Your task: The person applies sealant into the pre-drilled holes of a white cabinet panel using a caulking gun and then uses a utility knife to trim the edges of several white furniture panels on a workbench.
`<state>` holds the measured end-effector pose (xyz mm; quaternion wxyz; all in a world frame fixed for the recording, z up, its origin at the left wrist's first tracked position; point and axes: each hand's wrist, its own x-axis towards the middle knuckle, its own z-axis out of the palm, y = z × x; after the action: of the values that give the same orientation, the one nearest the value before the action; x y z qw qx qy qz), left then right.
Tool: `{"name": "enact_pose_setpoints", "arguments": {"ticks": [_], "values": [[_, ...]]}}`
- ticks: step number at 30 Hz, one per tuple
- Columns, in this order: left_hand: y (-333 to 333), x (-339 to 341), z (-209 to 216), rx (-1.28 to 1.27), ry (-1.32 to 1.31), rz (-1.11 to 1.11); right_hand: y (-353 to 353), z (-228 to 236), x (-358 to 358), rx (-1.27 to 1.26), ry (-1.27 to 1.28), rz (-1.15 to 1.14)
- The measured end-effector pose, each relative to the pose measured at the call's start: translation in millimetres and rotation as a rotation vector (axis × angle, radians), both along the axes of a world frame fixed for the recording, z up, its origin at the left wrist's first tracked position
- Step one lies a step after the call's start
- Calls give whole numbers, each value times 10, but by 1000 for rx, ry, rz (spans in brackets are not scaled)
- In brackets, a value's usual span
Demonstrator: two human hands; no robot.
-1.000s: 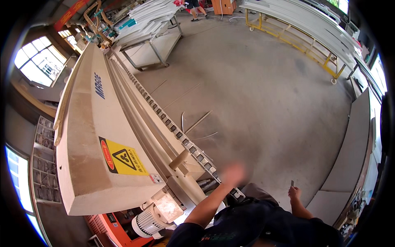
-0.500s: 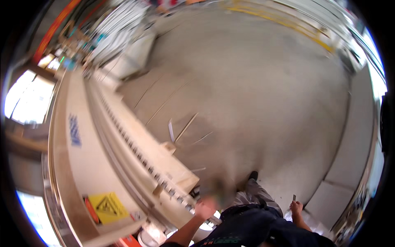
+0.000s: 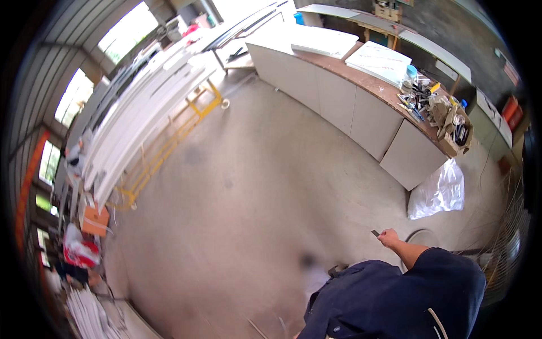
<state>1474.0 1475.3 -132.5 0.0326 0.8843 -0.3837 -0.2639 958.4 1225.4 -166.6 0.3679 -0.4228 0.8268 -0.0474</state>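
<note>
My right hand (image 3: 388, 238) is held out low in front of my dark blue clothing, its fingers closed around a small flat dark strip (image 3: 375, 233). One end of the strip sticks out past the fingertips; its exact kind is too small to tell. The closest thing to this hand is a clear plastic bag (image 3: 437, 192), standing on the floor and not touched by it. My left hand is out of view.
A long workbench (image 3: 333, 96) runs along the right, bearing white panels (image 3: 378, 62), scattered tools and an open cardboard box (image 3: 456, 133). At left stands a yellow wheeled rack (image 3: 169, 146) with long pale profiles. A wire fan guard (image 3: 502, 226) stands at far right.
My view has swung to the right, from the long machine to the workbench. My left hand has left the picture. The right hand still holds the small strip.
</note>
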Motion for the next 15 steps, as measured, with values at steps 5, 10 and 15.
{"name": "enact_pose_setpoints", "arguments": {"ticks": [5,10,15], "values": [[-2111,1925,-148,-365,35,-118,-937,478,1269,-127,-160,40],[-5547,837,2774,-814,318,-421,-1272,639,1367,-185,-191,-213],[-7092,84,4873,-1680,530,-1036,-1779,298,1097,-121,-123,-534]]}}
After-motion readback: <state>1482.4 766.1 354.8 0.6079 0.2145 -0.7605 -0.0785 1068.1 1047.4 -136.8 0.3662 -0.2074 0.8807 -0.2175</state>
